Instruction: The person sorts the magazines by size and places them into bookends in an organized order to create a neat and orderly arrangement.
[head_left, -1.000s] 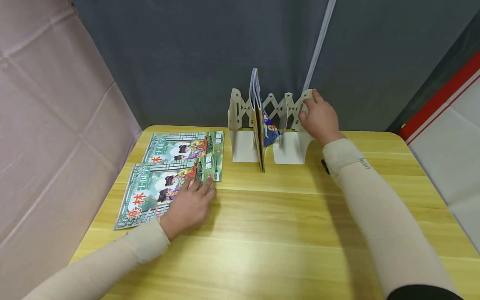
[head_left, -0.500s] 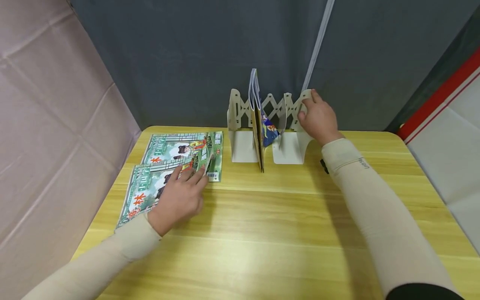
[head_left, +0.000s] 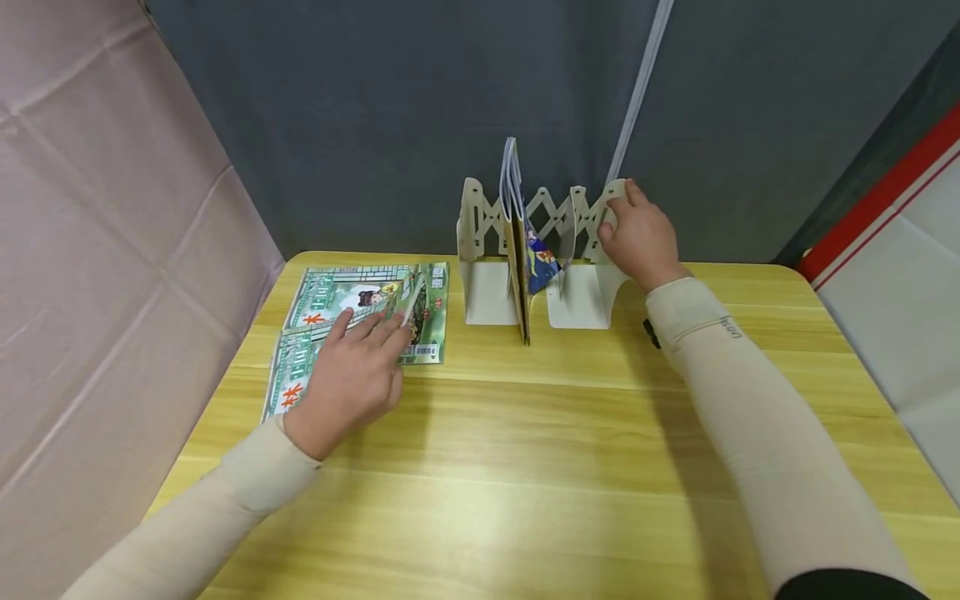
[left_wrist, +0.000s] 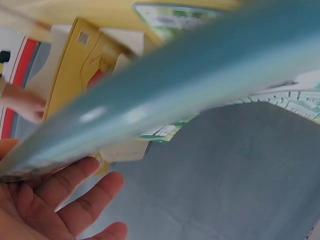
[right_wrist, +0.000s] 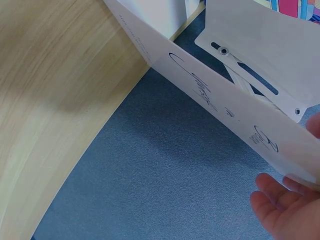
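Two green illustrated magazines lie overlapped at the table's far left. My left hand (head_left: 356, 362) rests on the top magazine (head_left: 291, 390) and lifts its right edge, which curls up near my fingertips (head_left: 401, 329). In the left wrist view the cover (left_wrist: 190, 75) is a blur right above my fingers (left_wrist: 75, 190). The lower magazine (head_left: 337, 287) lies flat behind it. My right hand (head_left: 637, 229) grips the right end panel of a white expanding book rack (head_left: 480, 250); its panel (right_wrist: 225, 110) runs past my fingers (right_wrist: 280, 210). A few thin books (head_left: 517, 242) stand upright in the rack.
The wooden table (head_left: 525, 433) stands against a grey fabric backdrop (head_left: 375, 108). A pinkish cloth wall (head_left: 97, 250) closes in the left side. A red and white panel (head_left: 885, 217) stands to the right of the table.
My left hand has slid forward over the top magazine, pushing it up over the lower one and raising its right edge. The right hand has stayed on the rack.
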